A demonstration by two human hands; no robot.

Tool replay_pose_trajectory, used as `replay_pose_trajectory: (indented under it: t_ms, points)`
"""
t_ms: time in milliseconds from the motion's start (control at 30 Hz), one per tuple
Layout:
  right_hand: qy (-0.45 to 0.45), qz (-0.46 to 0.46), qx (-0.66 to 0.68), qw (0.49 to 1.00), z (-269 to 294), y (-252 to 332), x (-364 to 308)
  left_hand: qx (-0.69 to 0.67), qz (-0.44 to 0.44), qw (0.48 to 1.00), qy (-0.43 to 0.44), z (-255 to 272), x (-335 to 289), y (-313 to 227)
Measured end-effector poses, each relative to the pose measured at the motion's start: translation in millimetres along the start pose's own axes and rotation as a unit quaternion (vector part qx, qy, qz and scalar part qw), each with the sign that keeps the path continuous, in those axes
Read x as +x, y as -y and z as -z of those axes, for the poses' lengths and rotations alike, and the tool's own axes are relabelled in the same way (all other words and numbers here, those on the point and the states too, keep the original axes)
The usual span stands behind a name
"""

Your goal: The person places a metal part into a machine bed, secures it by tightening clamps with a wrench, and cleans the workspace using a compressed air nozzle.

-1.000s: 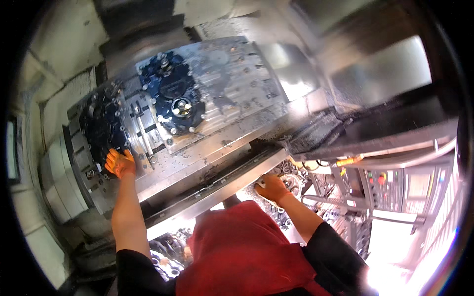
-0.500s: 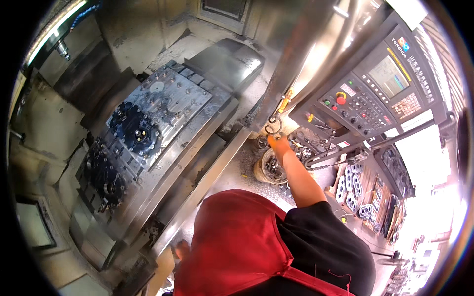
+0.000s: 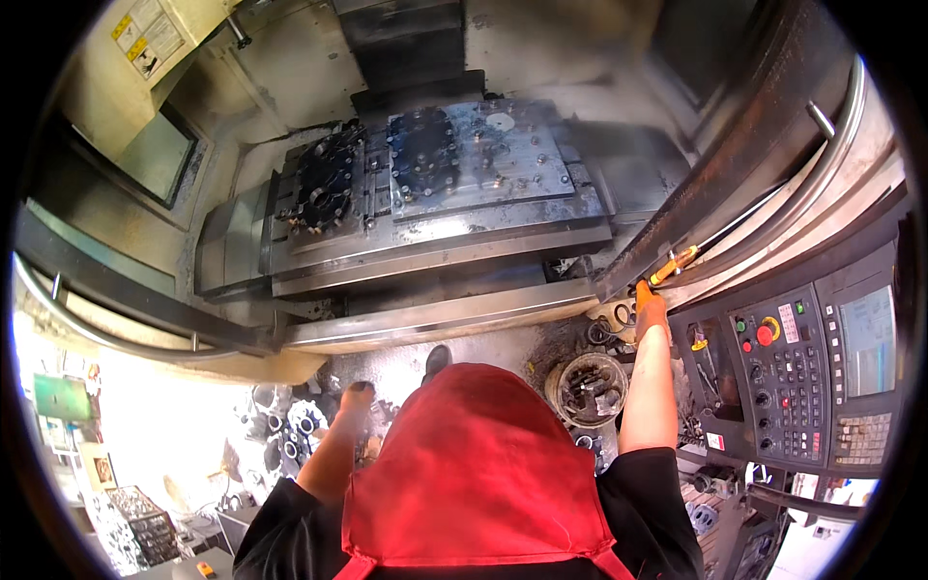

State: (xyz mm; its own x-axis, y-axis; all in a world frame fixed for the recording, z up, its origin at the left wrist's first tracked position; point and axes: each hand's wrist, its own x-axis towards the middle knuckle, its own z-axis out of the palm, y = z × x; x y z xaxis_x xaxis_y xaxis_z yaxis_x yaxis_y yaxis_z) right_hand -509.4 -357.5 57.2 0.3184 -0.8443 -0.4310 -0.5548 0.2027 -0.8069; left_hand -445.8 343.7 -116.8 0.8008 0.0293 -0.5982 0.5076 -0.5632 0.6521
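My right hand (image 3: pixel 651 317) reaches out to the right, its fingers closed around the lower end of a yellow air blow gun (image 3: pixel 674 266). The gun's thin nozzle points up and right along the machine's door frame. A dark coiled hose (image 3: pixel 606 327) hangs beside this hand. My left hand (image 3: pixel 358 396) is low on the left, away from the machine, over the floor near several metal parts; its fingers are smeared and too small to read. Ahead, two dark castings (image 3: pixel 422 155) (image 3: pixel 327 184) sit bolted on the fixture plate (image 3: pixel 527 155) of the machine table.
A round bucket (image 3: pixel 587 422) of metal scraps stands on the floor below my right arm. The control panel (image 3: pixel 788 377) is at the right. The machine's front sill (image 3: pixel 445 317) runs across before me. Ring-shaped metal parts (image 3: pixel 290 425) are piled at left; a crate (image 3: pixel 140 517) stands beyond.
My view and body have turned left to face the machine table. My right hand has moved up from below the air gun onto its lower end. The left hand has come further into view.
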Motion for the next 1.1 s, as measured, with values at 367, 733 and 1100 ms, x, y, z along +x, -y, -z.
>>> replay_pose_trajectory:
  t_ms: [367, 733, 1100]
  points:
    - [0.019, 0.015, -0.163, 0.986, -10, 5, 20, 0.324, -0.209, 0.917, 0.107, -49, -35, 66]
    - [-0.028, 0.341, 0.377, 0.861, -31, 101, -58, 0.461, -0.124, 0.859, 0.186, -27, -69, 18]
    - [0.284, 0.308, -0.214, 0.883, -95, -101, -225, -0.425, -0.148, 0.853, 0.265, -141, -98, -297]
